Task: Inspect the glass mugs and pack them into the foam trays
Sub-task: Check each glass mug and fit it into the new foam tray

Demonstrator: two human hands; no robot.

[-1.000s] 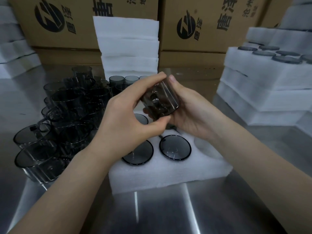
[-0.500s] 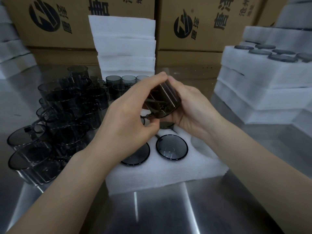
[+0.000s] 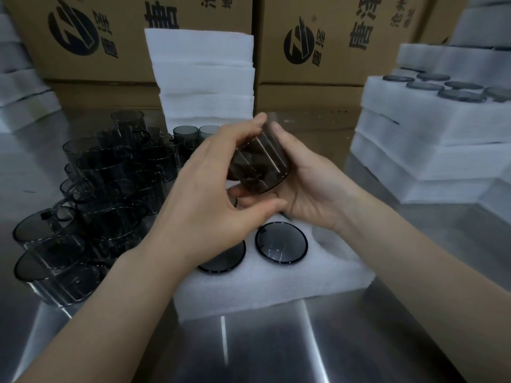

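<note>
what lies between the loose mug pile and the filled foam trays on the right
Head view: the open foam tray with seated mugs in it, and above it the left hand and right hand gripping a smoky mug.

— What kind of place is this?
— A factory packing station. Printed cardboard cartons (image 3: 336,76) are stacked behind a stainless-steel table (image 3: 276,352), with piles of white foam trays (image 3: 414,128) and dozens of smoked-glass mugs (image 3: 110,172).
</note>
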